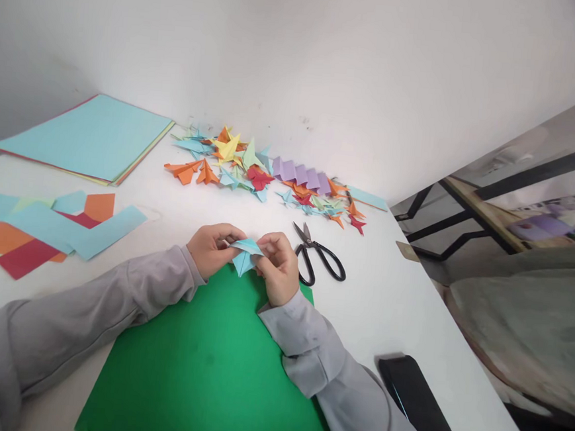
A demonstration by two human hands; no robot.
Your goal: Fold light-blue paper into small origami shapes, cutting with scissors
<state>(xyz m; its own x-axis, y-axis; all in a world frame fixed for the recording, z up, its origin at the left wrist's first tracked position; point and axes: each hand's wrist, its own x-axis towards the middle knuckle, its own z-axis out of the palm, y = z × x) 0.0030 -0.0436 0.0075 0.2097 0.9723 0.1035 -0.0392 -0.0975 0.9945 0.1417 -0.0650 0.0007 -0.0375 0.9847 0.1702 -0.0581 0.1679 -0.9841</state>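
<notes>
Light-blue folded paper (245, 255) sits pinched between both my hands, just above the far edge of the green sheet (211, 362). My left hand (212, 249) clamps its left side with thumb and fingers closed on it, and my right hand (277, 268) grips the right side the same way, fingertips curled over the top fold.

I work on a white table (385, 303) pushed against a plain white wall (300, 57). Black scissors (318, 259) lie just beside my right hand, handles toward me. Farther back, near the wall, a heap of folded paper figures (251, 166) spreads across the table in orange, yellow, blue, red and purple. At the far left lies a stack of coloured sheets (87, 136), blue on top, and nearer me a scatter of cut strips (52, 227) in blue, orange and red. A black object (417, 402) lies by my right sleeve, close to the table's right edge.

That right edge runs diagonally, and past it the floor and dark frames (466, 216) show. Bare tabletop lies between the scissors and that edge.
</notes>
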